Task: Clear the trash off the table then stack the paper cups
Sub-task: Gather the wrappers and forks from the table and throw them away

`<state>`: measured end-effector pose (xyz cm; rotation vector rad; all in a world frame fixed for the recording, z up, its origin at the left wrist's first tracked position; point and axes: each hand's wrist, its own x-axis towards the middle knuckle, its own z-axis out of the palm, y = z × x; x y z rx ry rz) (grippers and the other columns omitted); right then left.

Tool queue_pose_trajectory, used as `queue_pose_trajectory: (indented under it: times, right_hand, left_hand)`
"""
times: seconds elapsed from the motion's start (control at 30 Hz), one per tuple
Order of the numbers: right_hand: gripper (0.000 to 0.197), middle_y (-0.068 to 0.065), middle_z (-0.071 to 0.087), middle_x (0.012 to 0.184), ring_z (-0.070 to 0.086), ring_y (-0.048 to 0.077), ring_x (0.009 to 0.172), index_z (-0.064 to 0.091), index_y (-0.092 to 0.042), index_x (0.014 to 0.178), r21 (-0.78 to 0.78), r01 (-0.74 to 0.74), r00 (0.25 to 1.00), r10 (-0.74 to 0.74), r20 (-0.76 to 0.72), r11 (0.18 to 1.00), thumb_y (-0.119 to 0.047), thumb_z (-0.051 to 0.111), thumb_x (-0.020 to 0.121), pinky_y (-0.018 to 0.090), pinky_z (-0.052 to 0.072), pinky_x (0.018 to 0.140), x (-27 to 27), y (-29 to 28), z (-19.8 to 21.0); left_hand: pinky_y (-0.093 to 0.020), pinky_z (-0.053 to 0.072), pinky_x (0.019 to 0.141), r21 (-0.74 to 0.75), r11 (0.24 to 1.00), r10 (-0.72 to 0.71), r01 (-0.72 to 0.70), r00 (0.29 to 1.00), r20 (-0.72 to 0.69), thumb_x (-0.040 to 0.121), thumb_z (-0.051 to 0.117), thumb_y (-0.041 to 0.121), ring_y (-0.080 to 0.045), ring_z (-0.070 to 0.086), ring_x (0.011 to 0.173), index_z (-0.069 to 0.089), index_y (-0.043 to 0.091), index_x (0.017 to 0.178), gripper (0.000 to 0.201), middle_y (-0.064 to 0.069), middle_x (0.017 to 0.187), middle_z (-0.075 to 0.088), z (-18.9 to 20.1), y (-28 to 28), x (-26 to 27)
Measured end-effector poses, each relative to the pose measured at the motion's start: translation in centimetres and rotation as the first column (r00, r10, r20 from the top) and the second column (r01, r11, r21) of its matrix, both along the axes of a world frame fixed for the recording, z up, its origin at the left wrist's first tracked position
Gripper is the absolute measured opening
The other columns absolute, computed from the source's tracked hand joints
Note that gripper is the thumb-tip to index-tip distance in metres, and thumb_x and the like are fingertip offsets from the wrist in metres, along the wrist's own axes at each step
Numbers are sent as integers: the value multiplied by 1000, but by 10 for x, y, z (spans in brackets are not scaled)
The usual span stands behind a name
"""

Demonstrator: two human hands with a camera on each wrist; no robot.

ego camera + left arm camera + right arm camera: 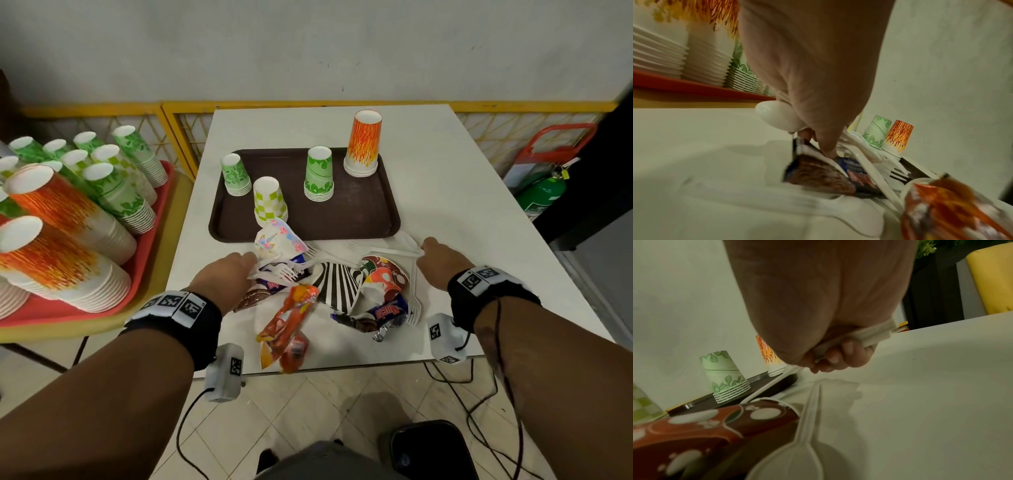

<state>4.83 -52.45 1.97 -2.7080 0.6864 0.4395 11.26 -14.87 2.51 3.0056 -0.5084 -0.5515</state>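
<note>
A pile of trash lies on the white table point(462, 212) near its front edge: an orange snack wrapper point(289, 322), a black-and-white striped paper plate point(337, 284), a crumpled red-brown cup point(383, 279), blue chocolate wrappers point(383, 317) and white plastic forks point(287, 270). My left hand point(222, 277) grips plastic cutlery and a wrapper point(818, 175) at the pile's left side. My right hand point(442, 262) grips white plastic cutlery point(855, 339) at the pile's right. Upturned paper cup stacks stand on the brown tray point(359, 212): orange point(363, 144), green leaf point(319, 173), green swirl point(235, 174), checkered point(270, 202).
A red tray point(144, 253) on a yellow side table at the left holds several tall stacks of orange and green cups. A green fire extinguisher point(541, 195) stands at the right. A yellow fence runs behind the table. A dark bin point(431, 448) sits on the floor below.
</note>
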Motion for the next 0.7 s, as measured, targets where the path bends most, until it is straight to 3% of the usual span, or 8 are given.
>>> queue_pose_trajectory:
  times: [0.1, 0.23, 0.33, 0.4, 0.47, 0.6, 0.63, 0.7]
  right_hand:
    - [36, 20, 60, 127, 58, 35, 104, 46, -2, 128, 49, 42, 999, -43, 14, 998, -24, 50, 100, 35, 42, 82, 0, 2, 1]
    - [65, 18, 56, 140, 55, 34, 126, 46, 1, 139, 37, 74, 997, -72, -40, 997, -43, 64, 95, 37, 43, 101, -3, 4, 10]
    - [53, 17, 67, 110, 59, 29, 98, 57, -5, 121, -10, 64, 988, -65, -138, 998, -51, 62, 94, 35, 46, 88, -7, 8, 19]
    - [45, 11, 59, 90, 52, 26, 84, 52, -9, 100, -6, 60, 980, -60, -191, 998, -52, 64, 93, 31, 42, 78, -11, 12, 19]
    - [42, 9, 57, 93, 52, 24, 78, 52, -8, 93, 1, 54, 975, -52, -214, 999, -48, 66, 93, 30, 40, 77, -14, 16, 15]
    - [35, 13, 59, 99, 56, 27, 89, 56, -11, 77, 26, 78, 982, -72, -176, 997, -40, 63, 96, 29, 40, 77, -15, 20, 5]
    - [37, 16, 63, 103, 60, 30, 95, 62, -8, 82, 30, 86, 985, -81, -152, 996, -42, 62, 96, 29, 40, 79, -14, 22, 6]
    - [44, 20, 65, 121, 61, 35, 116, 67, -4, 114, 25, 98, 988, -95, -120, 995, -44, 57, 98, 33, 43, 89, -14, 27, 11]
  left_hand:
    - [-39, 47, 91, -18, 999, 32, -32, 999, 16, 98, 54, 34, -33, 61, 110, 46, 13, 135, 43, -15, 125, 58, 1, 0, -1]
    - [-39, 48, 89, -66, 995, 73, -72, 997, 17, 97, 57, 34, -32, 61, 108, 48, 12, 131, 42, -14, 122, 60, 3, 1, -1]
    - [-41, 50, 86, -136, 984, 115, -113, 993, 0, 93, 65, 32, -32, 62, 105, 48, 13, 126, 42, -14, 118, 61, 5, 2, -2]
    - [-40, 50, 83, -141, 982, 129, -125, 991, 19, 95, 61, 27, -32, 63, 102, 48, 12, 125, 36, -14, 118, 61, 7, 2, -4]
    - [-40, 48, 79, -155, 979, 136, -130, 990, 34, 97, 59, 24, -33, 63, 100, 47, 10, 124, 33, -16, 118, 61, 9, 2, -5]
    - [-37, 42, 71, -230, 961, 164, -151, 986, 38, 97, 56, 18, -34, 61, 88, 44, 8, 114, 23, -19, 112, 63, 13, 3, -5]
    - [-36, 41, 69, -234, 958, 177, -164, 983, 38, 97, 56, 18, -31, 58, 82, 42, 9, 109, 21, -19, 110, 64, 13, 3, -5]
    - [-36, 41, 68, -230, 956, 197, -184, 980, 38, 97, 55, 19, -28, 53, 76, 36, 12, 103, 21, -19, 107, 65, 14, 4, -4]
